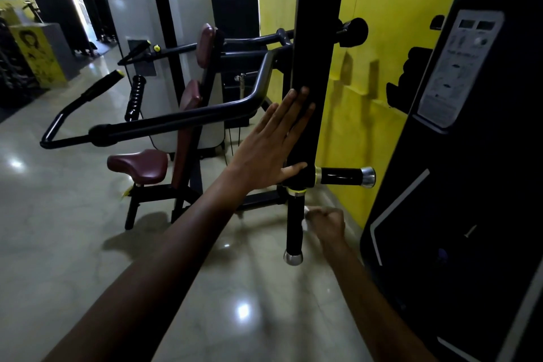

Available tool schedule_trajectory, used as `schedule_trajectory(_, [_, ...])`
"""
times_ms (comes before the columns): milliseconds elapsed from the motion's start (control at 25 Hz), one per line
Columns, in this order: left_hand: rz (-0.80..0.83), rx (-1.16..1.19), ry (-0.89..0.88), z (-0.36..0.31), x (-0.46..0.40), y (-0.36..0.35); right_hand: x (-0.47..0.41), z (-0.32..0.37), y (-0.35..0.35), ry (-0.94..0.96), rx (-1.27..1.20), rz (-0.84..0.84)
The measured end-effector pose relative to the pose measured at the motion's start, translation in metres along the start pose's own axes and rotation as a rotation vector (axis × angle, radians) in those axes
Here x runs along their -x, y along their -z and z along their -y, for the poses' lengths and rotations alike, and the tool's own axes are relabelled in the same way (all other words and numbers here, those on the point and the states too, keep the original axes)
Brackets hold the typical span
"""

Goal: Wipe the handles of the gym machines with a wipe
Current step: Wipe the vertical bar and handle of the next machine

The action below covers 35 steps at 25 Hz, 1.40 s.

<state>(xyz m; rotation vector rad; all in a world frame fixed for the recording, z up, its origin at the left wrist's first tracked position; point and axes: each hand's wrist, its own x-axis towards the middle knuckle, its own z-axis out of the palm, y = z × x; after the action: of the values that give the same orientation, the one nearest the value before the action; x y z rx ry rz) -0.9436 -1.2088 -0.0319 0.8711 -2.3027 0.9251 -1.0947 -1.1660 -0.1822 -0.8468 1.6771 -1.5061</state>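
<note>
A black padded arm [317,53] of a gym machine hangs down in the middle of the view. At its lower end two black handles with chrome caps branch off: one points down [294,229], the other points right [343,176]. My left hand [273,147] lies flat with straight fingers against the pad's left side, thumb at its lower end. My right hand [327,223] is curled round a small white wipe [306,216], of which only a bit shows, right beside the downward handle.
A machine with maroon seat [138,164] and long black lever bars [176,120] stands to the left on the glossy floor. A yellow wall [376,38] runs behind. A black weight-stack cover [470,156] with an instruction label fills the right side.
</note>
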Motion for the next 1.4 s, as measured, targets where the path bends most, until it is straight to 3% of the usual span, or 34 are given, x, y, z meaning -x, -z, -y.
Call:
schedule_trajectory(120, [-0.004, 0.006, 0.006, -0.001, 0.0, 0.002, 0.005, 0.025, 0.002, 0.201, -0.005, 0.017])
schedule_trajectory(240, [0.001, 0.002, 0.009, -0.001, 0.001, 0.001, 0.027, -0.011, 0.009, 0.424, 0.089, -0.047])
schedule_trajectory(400, [0.015, 0.008, 0.013, -0.002, 0.0, 0.002, 0.026, -0.05, 0.01, 0.307, 0.177, 0.054])
schedule_trajectory(560, [0.018, 0.007, 0.014, -0.002, 0.001, 0.003, -0.006, -0.022, 0.003, 0.019, 0.141, 0.029])
schedule_trajectory(800, [0.024, -0.012, 0.007, -0.001, 0.001, 0.004, 0.045, -0.041, 0.016, 0.347, 0.213, 0.017])
schedule_trajectory(880, [0.024, -0.004, 0.006, 0.0, 0.001, 0.004, 0.05, -0.059, 0.019, 0.28, 0.301, 0.075])
schedule_trajectory(960, [0.026, -0.006, 0.01, 0.0, 0.001, 0.003, 0.036, -0.057, 0.017, 0.098, 0.331, 0.098])
schedule_trajectory(1080, [0.023, -0.001, 0.006, 0.0, 0.001, 0.004, 0.011, -0.034, 0.01, -0.072, 0.179, 0.08])
schedule_trajectory(1280, [0.02, -0.014, 0.0, 0.001, 0.001, 0.003, 0.0, 0.026, 0.008, -0.019, -0.083, 0.103])
schedule_trajectory(1400, [0.017, -0.049, -0.008, 0.002, 0.002, 0.003, 0.007, 0.039, 0.006, 0.089, -0.089, 0.086])
